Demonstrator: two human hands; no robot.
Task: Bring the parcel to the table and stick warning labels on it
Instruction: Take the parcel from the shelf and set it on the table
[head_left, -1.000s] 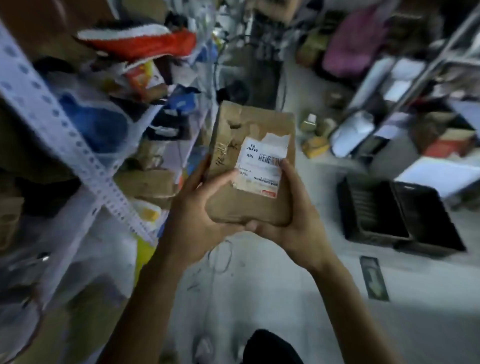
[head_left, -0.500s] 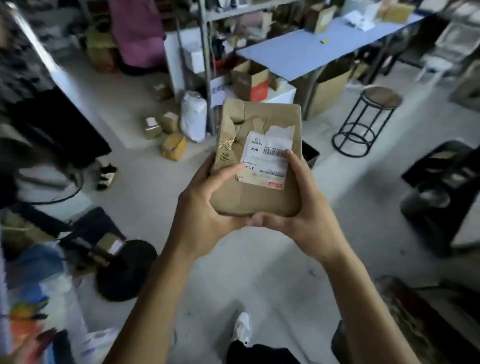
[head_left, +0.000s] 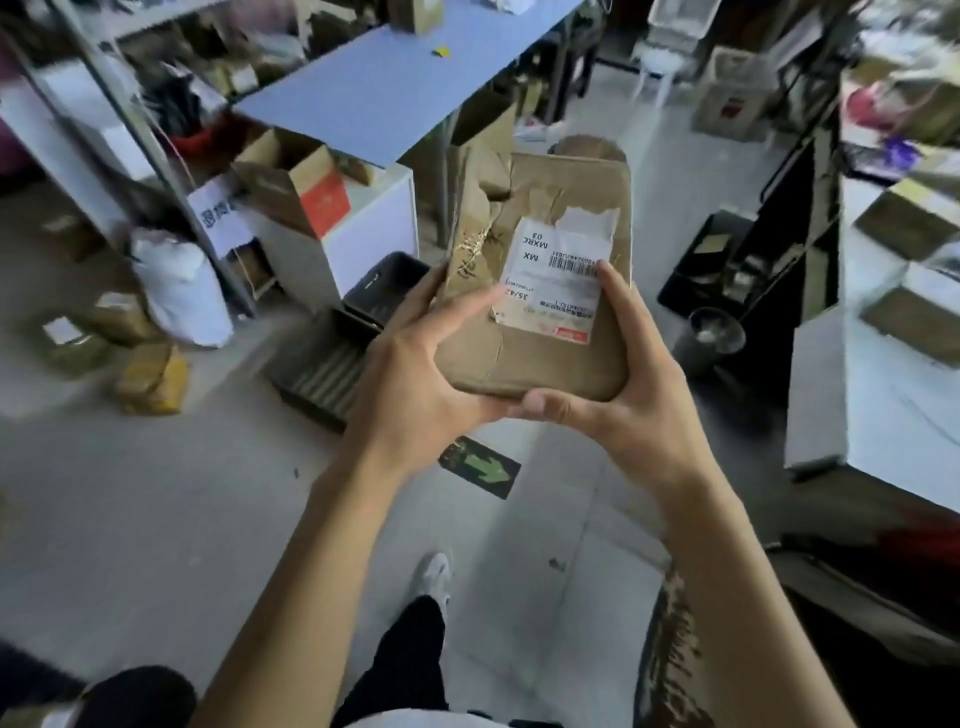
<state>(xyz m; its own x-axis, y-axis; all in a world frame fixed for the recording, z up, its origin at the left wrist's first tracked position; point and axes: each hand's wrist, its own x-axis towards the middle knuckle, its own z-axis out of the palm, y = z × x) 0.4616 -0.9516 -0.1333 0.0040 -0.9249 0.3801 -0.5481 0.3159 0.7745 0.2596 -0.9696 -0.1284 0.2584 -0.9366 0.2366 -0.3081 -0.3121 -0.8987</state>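
Note:
I hold a worn brown cardboard parcel (head_left: 540, 343) in front of me, above the floor. A torn white shipping label (head_left: 558, 280) with a barcode is stuck on its top face. My left hand (head_left: 415, 384) grips the parcel's left edge, thumb lying on top. My right hand (head_left: 628, 395) clasps the lower right corner, with the index finger on the label. A long blue-topped table (head_left: 384, 88) stands ahead at the upper middle, beyond the parcel. No warning labels are visible.
Black plastic crates (head_left: 332, 358) lie on the floor just left of the parcel. Metal shelving (head_left: 135, 130) and open cartons (head_left: 296, 192) crowd the left. A white table (head_left: 883, 389) with boxes is at the right. A small bin (head_left: 714, 338) and dark rack stand nearby.
The view has swung from the cluttered shelves round to the room, and the blue table has come closer. Both hands keep the same hold on the parcel.

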